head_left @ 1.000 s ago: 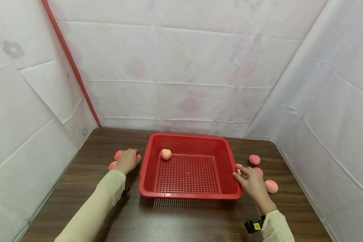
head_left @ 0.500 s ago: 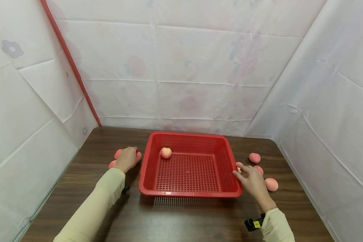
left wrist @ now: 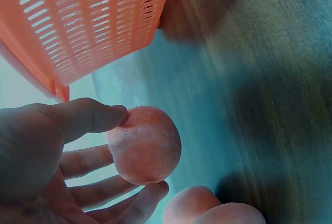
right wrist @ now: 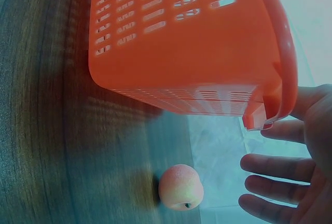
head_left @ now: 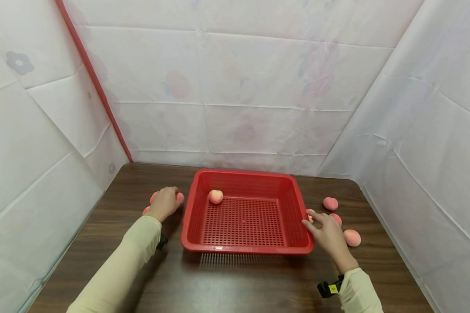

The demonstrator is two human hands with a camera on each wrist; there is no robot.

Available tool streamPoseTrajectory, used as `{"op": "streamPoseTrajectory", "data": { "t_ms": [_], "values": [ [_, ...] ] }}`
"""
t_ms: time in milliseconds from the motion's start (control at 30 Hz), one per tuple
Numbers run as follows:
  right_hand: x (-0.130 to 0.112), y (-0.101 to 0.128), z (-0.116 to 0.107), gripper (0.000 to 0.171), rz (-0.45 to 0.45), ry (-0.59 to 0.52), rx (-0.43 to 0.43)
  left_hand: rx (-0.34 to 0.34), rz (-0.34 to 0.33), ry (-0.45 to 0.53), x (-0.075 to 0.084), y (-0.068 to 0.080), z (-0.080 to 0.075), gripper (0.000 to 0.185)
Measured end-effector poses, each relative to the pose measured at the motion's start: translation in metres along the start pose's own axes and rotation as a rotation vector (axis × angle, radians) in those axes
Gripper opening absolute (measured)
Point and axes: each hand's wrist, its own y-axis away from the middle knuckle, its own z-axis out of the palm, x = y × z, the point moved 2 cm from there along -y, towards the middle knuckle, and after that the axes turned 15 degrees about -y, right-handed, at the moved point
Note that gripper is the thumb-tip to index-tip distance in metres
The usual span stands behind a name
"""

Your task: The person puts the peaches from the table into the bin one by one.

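My left hand (head_left: 163,205) pinches a pink peach (left wrist: 148,146) between thumb and fingertips, left of a red plastic basket (head_left: 246,249). Just beyond that hand lie two more peaches (left wrist: 189,203), partly covered by it in the head view. At the basket's right rim, my right hand (head_left: 330,234) has its thumb over the edge and index finger under the lip, pinching it. Its other fingers extend free. A pale peach (right wrist: 181,187) rests on the table below them. One peach (head_left: 216,196) sits inside the basket at its far left corner.
On the right side of the brown wooden table (head_left: 227,287) lie a red peach (head_left: 330,203), another partly behind the right hand (head_left: 336,218) and an orange-pink peach (head_left: 352,238). White printed sheets (head_left: 227,87) wall the table at the back and sides.
Both hands, the basket and the peaches hold nearly the same places; the head view shifts only slightly.
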Motion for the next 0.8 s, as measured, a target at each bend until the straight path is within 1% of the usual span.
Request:
{"op": "streamPoseTrajectory", "data": {
  "t_ms": [133,300,467,533,800],
  "values": [
    [0.000,-0.001,-0.001,0.044,0.007,-0.005,-0.012,-0.011,-0.023,-0.007,0.001,0.001,-0.006,0.033],
    [0.000,-0.001,-0.001,0.044,0.013,0.007,-0.022,0.001,-0.049,-0.008,0.003,0.003,-0.010,0.033],
    [0.000,0.000,-0.001,0.044,0.016,0.007,-0.026,0.038,-0.068,0.016,0.005,0.006,-0.017,0.032],
    [-0.001,0.000,-0.001,0.044,0.019,0.006,-0.027,0.051,-0.064,0.014,0.005,0.005,-0.018,0.033],
    [0.000,-0.001,-0.002,0.044,0.023,0.004,-0.017,0.024,-0.091,0.021,0.003,0.002,-0.023,0.040]
  ]
}}
